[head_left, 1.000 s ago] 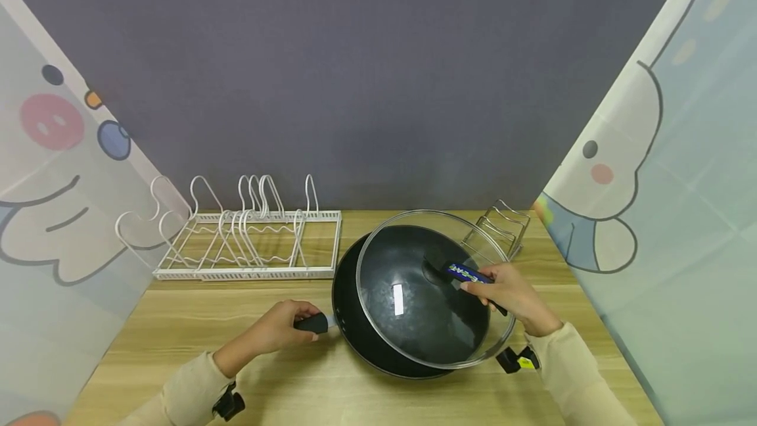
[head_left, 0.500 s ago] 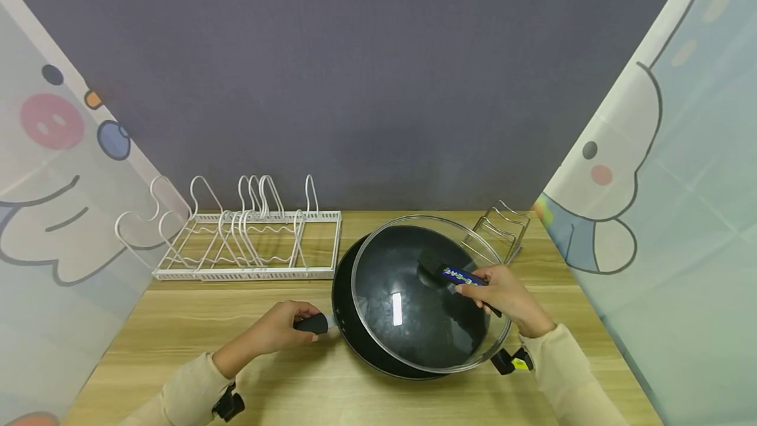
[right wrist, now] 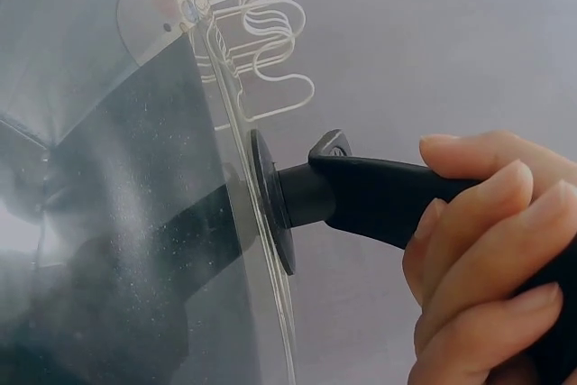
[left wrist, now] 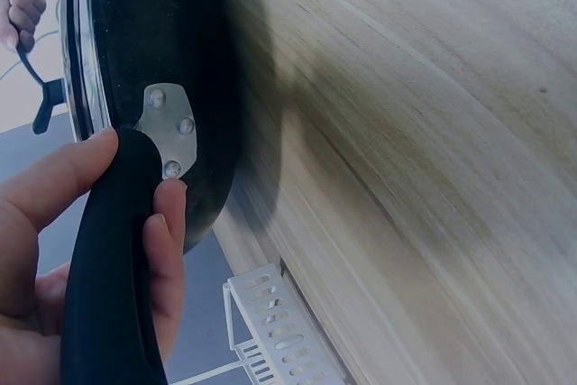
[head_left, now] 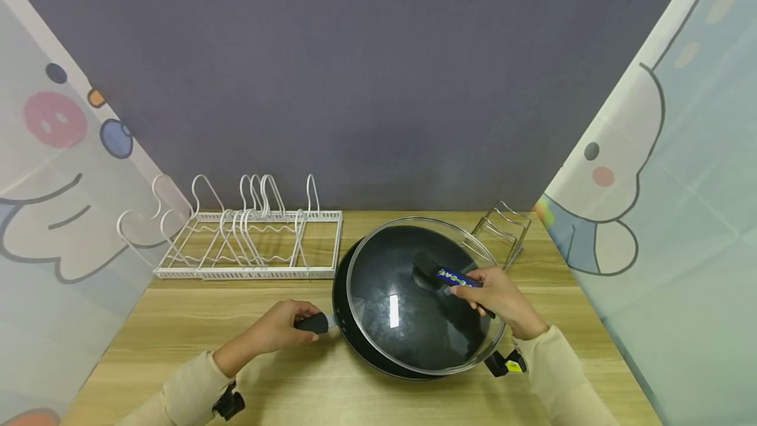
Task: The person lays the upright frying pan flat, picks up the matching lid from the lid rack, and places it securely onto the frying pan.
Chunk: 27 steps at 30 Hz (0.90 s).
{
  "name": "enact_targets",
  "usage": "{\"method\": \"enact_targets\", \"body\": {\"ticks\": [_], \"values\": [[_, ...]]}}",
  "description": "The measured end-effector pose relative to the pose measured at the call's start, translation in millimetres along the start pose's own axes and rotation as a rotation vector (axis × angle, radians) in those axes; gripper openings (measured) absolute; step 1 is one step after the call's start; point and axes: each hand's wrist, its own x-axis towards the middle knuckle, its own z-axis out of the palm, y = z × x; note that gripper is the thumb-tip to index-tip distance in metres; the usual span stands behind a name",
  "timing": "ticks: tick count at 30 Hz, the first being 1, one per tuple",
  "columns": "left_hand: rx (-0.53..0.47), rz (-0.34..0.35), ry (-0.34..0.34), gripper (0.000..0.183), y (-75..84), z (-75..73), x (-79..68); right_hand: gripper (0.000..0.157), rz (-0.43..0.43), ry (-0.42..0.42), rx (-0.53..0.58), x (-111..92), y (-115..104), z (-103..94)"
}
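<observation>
My left hand [head_left: 278, 327] grips the short black handle [head_left: 311, 324] of a deep black pan [head_left: 344, 301] in front of me. The left wrist view shows the thumb and fingers around that handle [left wrist: 113, 268], beside its riveted metal bracket [left wrist: 169, 132]. Over the pan lies a round glass lid [head_left: 378, 268] with a steel rim, offset slightly to the right of the pan's left edge. My right hand [head_left: 503, 298] holds the lid's long black handle [head_left: 452, 276], which carries a blue label. Curled fingers wrap this handle [right wrist: 379, 196] in the right wrist view.
A white wire dish rack [head_left: 266, 273] with upright loops stands at the back left of the wooden table [head_left: 284, 400]. Behind the pan, at the back right, is a small metal wire rack [head_left: 514, 238]. A dark grey wall [head_left: 378, 84] rises behind them.
My right hand has shifted the lid left and slightly toward me, so it covers more of the pan. My left hand and the pan have stayed in place.
</observation>
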Motion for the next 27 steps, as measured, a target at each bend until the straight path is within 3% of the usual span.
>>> {"method": "enact_targets", "body": {"ticks": [27], "values": [[-0.024,0.015,-0.008,0.033,-0.8,-1.3,0.0,0.035,-0.039,-0.002,0.023,7,2,13.3]]}}
